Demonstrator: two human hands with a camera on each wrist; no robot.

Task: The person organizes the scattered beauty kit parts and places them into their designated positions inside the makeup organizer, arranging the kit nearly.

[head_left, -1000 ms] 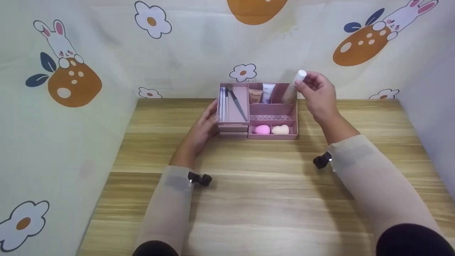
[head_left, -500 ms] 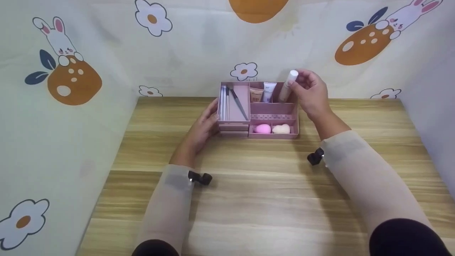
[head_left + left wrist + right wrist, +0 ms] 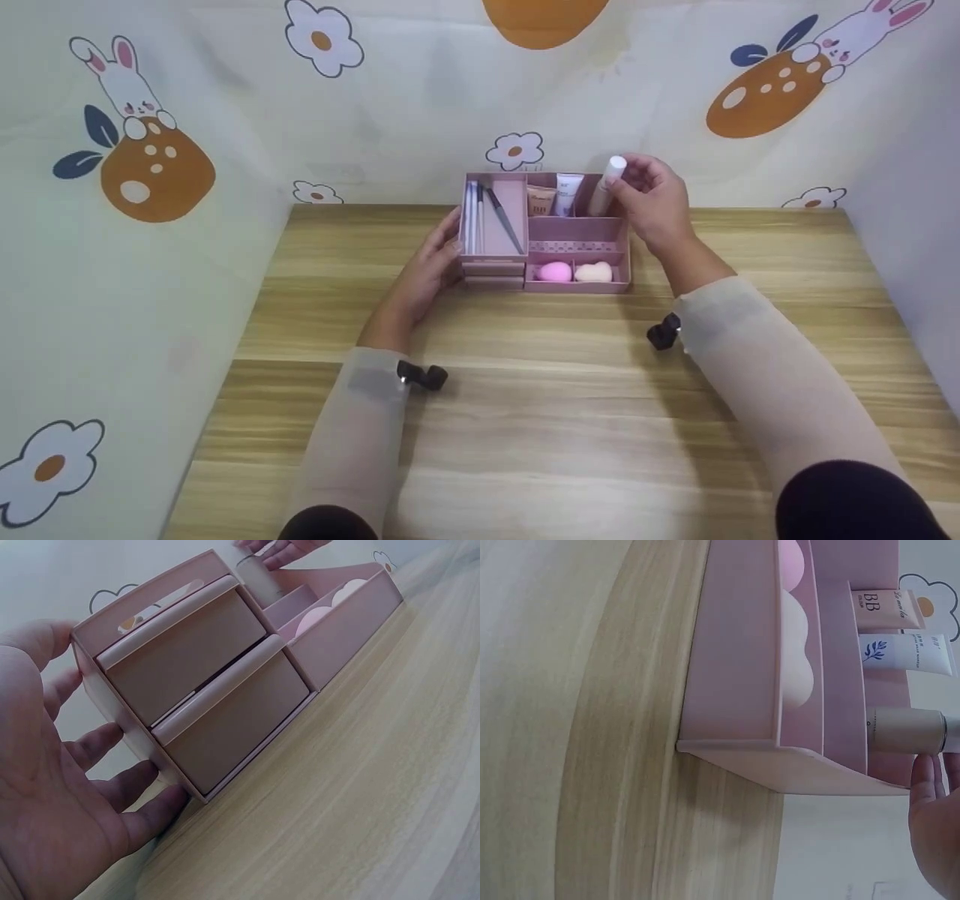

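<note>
A pink desk organizer (image 3: pixel 577 287) stands at the back of the table. My right hand (image 3: pixel 660 202) pinches a beige foundation bottle (image 3: pixel 606 191) with a white cap, its lower part inside the back right compartment. In the right wrist view the foundation bottle (image 3: pixel 907 730) leans beside a white tube (image 3: pixel 907 652) and a BB cream tube (image 3: pixel 889 610). Against the organizer's left side rests my left hand (image 3: pixel 427 262). Spread fingers (image 3: pixel 154 817) touch that side wall in the left wrist view, the thumb at its upper corner.
Several slim pens or brushes (image 3: pixel 502 217) lie in the organizer's top left tray, above two drawers (image 3: pixel 232 720). A pink makeup sponge (image 3: pixel 555 272) and a cream one (image 3: pixel 594 272) occupy the front compartments. Behind the wooden table (image 3: pixel 525 420) hangs a patterned cloth (image 3: pixel 420 90).
My right hand has moved left with the foundation bottle, then slightly down, lowering it further into the back right compartment. The left hand has stayed at the organizer's side.
</note>
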